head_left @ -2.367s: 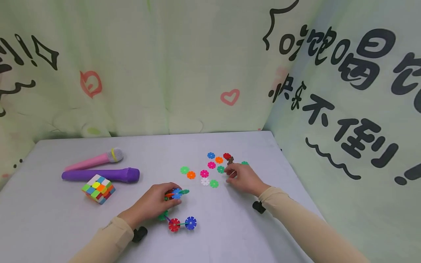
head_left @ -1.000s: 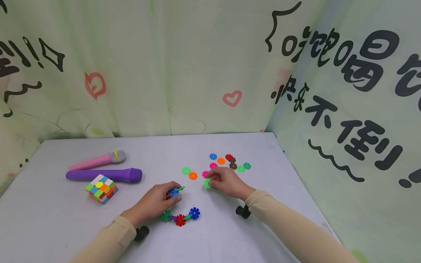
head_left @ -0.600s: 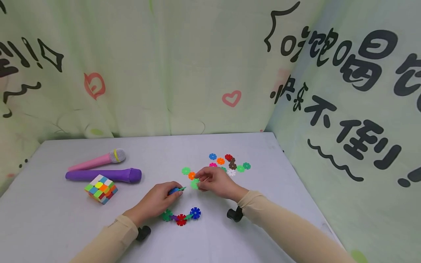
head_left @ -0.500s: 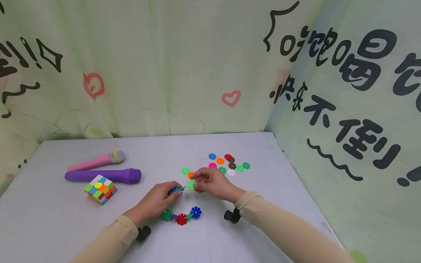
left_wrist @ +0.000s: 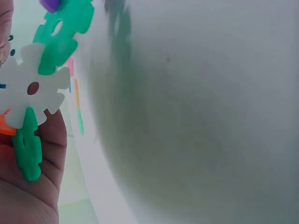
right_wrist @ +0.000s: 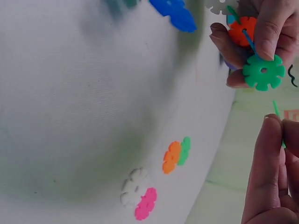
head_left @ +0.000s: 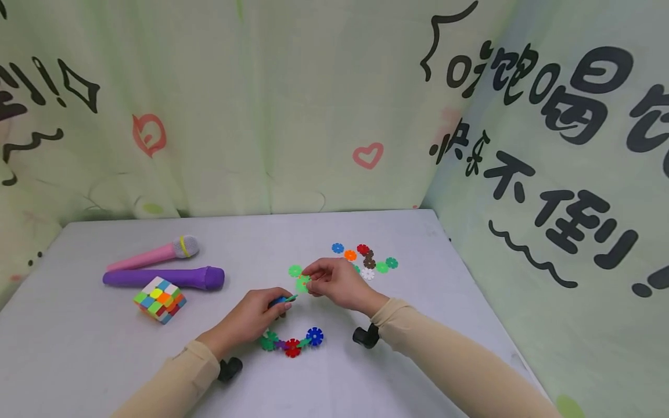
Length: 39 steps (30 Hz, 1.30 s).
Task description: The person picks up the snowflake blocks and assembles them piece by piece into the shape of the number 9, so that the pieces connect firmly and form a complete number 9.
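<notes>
In the head view my left hand [head_left: 245, 316] holds a chain of interlocking plastic snowflake discs. The chain hangs below it, with a red disc [head_left: 292, 348] and a dark blue disc [head_left: 315, 337] at its free end. The left wrist view shows a white disc [left_wrist: 23, 84] slotted between green ones at the palm. In the right wrist view a green disc [right_wrist: 264, 74] sticks out past the left fingertips, joined by a blue disc to an orange one [right_wrist: 238, 35]. My right hand [head_left: 342, 284] pinches a light green disc [head_left: 301, 284] between thumb and fingertips, just apart from the chain.
Loose discs lie beyond my right hand, among them a blue [head_left: 337, 248], a red [head_left: 363, 249] and a white one [head_left: 368, 273]. On the left are a pink microphone [head_left: 151, 255], a purple microphone [head_left: 167, 278] and a puzzle cube [head_left: 159, 300]. Curtains surround the table.
My right hand has moved left from the loose discs, bringing a light green disc close to the left hand. The white disc lies farther right than before. The left hand keeps holding the chain.
</notes>
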Each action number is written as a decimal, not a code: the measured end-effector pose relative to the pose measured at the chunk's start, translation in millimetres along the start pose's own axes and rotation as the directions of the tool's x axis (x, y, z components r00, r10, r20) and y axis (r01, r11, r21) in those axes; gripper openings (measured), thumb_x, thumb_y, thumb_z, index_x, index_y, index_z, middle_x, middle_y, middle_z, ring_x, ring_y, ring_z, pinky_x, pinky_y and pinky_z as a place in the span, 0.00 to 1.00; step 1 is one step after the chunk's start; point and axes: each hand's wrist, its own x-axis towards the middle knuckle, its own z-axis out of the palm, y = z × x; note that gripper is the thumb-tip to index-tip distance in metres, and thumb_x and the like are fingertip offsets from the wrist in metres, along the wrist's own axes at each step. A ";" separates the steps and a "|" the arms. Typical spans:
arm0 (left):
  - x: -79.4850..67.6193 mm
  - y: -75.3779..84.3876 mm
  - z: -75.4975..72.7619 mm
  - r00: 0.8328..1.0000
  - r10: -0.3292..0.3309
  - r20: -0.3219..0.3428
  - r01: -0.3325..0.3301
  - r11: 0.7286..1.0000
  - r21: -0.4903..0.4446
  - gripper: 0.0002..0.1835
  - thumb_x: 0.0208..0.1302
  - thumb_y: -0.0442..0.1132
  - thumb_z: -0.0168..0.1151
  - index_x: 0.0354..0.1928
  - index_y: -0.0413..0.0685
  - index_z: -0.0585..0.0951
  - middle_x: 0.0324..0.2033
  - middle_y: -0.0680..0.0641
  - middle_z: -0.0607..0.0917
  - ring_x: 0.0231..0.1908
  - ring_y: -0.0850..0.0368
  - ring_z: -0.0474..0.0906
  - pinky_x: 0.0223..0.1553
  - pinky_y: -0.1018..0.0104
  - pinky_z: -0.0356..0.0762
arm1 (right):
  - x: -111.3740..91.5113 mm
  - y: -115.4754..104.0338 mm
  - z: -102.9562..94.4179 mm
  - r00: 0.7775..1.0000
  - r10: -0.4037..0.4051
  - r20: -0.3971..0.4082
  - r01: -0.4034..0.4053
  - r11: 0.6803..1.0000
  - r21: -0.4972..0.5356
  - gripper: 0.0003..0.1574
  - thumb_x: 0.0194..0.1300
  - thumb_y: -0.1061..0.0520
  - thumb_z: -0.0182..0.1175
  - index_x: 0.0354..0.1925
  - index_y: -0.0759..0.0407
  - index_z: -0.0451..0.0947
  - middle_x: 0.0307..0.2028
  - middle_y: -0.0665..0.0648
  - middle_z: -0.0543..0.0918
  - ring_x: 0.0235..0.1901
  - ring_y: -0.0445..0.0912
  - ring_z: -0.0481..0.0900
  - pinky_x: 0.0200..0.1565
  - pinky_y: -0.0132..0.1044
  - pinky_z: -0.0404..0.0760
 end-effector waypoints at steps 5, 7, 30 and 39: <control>-1.5 -0.1 -0.2 1.000 -0.010 -0.006 0.010 1.000 -0.006 0.10 0.73 0.39 0.60 0.51 0.44 0.83 0.30 0.54 0.82 0.32 0.59 0.76 0.39 0.63 0.76 | -1.5 4.7 3.1 0.999 0.030 0.010 -0.031 0.998 0.051 0.13 0.63 0.65 0.68 0.48 0.63 0.83 0.35 0.57 0.82 0.35 0.52 0.86 0.40 0.39 0.84; -1.7 -0.4 -0.1 1.000 -0.010 -0.006 0.010 1.000 -0.001 0.10 0.73 0.39 0.60 0.51 0.44 0.83 0.30 0.54 0.82 0.32 0.59 0.75 0.38 0.63 0.76 | -2.2 6.3 4.6 0.999 0.032 0.018 -0.033 0.997 0.066 0.13 0.63 0.65 0.68 0.47 0.63 0.83 0.35 0.57 0.82 0.35 0.53 0.86 0.40 0.39 0.84; 1.2 4.6 0.0 1.000 -0.027 0.010 0.026 0.999 0.018 0.07 0.72 0.35 0.60 0.46 0.41 0.83 0.25 0.53 0.81 0.29 0.59 0.74 0.36 0.63 0.76 | -1.0 7.0 15.8 0.995 0.102 0.016 -0.104 0.977 0.186 0.10 0.62 0.68 0.68 0.43 0.65 0.81 0.32 0.60 0.83 0.34 0.51 0.88 0.39 0.40 0.84; -1.7 2.6 1.4 0.994 -0.110 -0.005 0.110 0.993 0.033 0.11 0.71 0.37 0.62 0.52 0.43 0.81 0.31 0.55 0.80 0.32 0.58 0.73 0.37 0.62 0.75 | 2.3 21.9 -10.6 0.994 0.090 0.063 -0.091 0.996 0.017 0.18 0.68 0.60 0.65 0.53 0.66 0.80 0.40 0.56 0.84 0.39 0.53 0.86 0.41 0.41 0.84</control>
